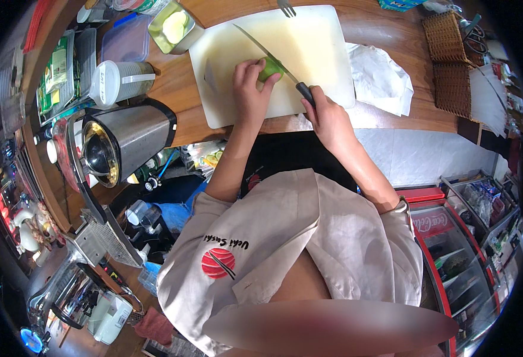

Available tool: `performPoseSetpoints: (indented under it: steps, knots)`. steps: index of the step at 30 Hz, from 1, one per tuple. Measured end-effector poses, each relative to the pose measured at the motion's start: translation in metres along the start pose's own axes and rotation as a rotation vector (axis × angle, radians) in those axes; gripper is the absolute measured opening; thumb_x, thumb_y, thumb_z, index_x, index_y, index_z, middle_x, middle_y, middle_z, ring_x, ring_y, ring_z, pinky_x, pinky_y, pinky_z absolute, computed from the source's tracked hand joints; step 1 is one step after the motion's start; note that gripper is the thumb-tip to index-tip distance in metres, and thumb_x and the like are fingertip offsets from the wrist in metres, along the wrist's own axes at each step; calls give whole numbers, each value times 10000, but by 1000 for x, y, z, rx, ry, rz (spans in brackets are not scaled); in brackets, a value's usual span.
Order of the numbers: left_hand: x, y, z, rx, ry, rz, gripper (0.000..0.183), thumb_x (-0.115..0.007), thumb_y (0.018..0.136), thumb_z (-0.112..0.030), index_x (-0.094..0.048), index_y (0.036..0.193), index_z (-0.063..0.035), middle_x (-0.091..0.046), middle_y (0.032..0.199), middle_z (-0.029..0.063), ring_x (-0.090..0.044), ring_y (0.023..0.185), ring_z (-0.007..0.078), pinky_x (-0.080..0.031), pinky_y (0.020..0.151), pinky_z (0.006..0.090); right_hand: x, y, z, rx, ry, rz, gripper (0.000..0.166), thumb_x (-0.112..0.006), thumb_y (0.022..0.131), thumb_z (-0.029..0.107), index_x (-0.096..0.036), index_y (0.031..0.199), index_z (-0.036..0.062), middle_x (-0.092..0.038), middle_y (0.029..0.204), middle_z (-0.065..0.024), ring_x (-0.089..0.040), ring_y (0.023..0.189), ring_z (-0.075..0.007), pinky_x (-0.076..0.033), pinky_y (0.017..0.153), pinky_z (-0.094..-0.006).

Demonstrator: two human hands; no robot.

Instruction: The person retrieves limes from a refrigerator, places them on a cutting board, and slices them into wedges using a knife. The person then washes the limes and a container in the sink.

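Note:
My left hand [251, 85] holds a green lime [268, 70] down on a white cutting board [225, 109]. In my right hand [328, 111] is a kitchen knife [306, 93] with a black handle. Its long blade lies across the lime, pointing away to the upper left; whether it has cut into the skin cannot be seen. A metal container [185, 42] with pale green pieces [175, 26] in it stands at the board's far left corner. The tines of a fork [287, 9] reach over the board's far edge.
Crumpled white paper [379, 80] lies right of the board, with wicker baskets [451, 89] beyond it. At the left stand a lidded plastic tub [121, 84], a clear plastic box [125, 38] and a steel citrus juicer [127, 138]. A red-framed drinks fridge [448, 250] is at lower right.

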State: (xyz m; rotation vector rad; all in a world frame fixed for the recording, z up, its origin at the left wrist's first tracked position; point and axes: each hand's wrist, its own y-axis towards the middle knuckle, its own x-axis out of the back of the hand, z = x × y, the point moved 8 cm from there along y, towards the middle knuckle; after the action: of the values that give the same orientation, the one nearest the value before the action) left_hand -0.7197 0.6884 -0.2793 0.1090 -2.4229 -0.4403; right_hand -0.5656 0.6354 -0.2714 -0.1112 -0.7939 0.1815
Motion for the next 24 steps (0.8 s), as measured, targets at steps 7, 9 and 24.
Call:
performPoseSetpoints:
  steps: [7,9,24]
  knots:
    - [-4,1,5,-10,-2,-2,294,-728,682,-106,-600,925,-3,-549,873,118,-558,861,272,-447,741,367,3,12,5,-17,-64,52,211,-477,893,230,-401,904,33,-567,606,-212,-577,583,-402,-457,505,-482]
    - [-5,2,4,-3,5,2,288,-727,683,-109,-601,919,-5,-546,861,115,-556,851,273,-445,736,369,4,12,3,-41,-84,80,218,-474,894,237,-402,886,32,-558,584,-213,-572,580,-409,-454,509,-487]
    - [-4,9,6,44,-7,23,261,-717,689,-104,-604,909,-20,-555,868,113,-564,793,274,-464,691,361,-22,-3,-34,-74,-13,190,221,-493,882,198,-427,892,-13,-552,608,-262,-564,620,-443,-440,558,-512]
